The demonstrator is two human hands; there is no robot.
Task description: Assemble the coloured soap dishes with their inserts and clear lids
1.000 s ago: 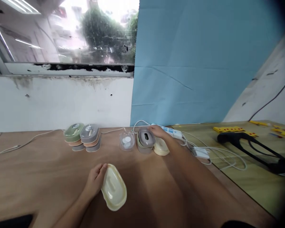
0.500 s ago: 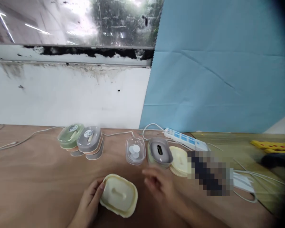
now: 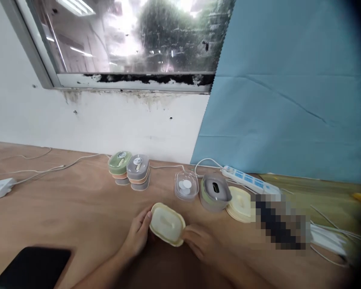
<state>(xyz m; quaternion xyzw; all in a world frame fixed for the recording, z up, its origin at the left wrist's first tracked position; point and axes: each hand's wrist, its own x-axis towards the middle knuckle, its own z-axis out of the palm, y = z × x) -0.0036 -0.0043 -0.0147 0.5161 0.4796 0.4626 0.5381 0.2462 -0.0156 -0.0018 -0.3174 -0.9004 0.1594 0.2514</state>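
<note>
A cream plastic lid [image 3: 167,224], rounded and rectangular with a raised rim and a small oblong mark in its middle, is held above the table. My left hand [image 3: 139,233] grips its left edge, thumb on the rim. At the lid's lower right edge, the fingers of my right hand [image 3: 199,242] are closed on the rim. Beyond the hands stand a clear container [image 3: 186,192] with white discs in it and nested grey and green box parts [image 3: 218,196]. More cream lids [image 3: 240,204] lie stacked to their right.
Two stacks of lidded boxes, one green-topped [image 3: 119,164], one grey-topped [image 3: 138,170], stand near the wall. Power strips lie at the back right [image 3: 252,180] and far left [image 3: 0,188], with cables. A black flat object [image 3: 31,267] is at the lower left; a pixelated patch hides something right.
My right hand has come from beside the lid to its right edge and closed there. The left hand keeps its hold. The view has swung left, bringing in the black object.
</note>
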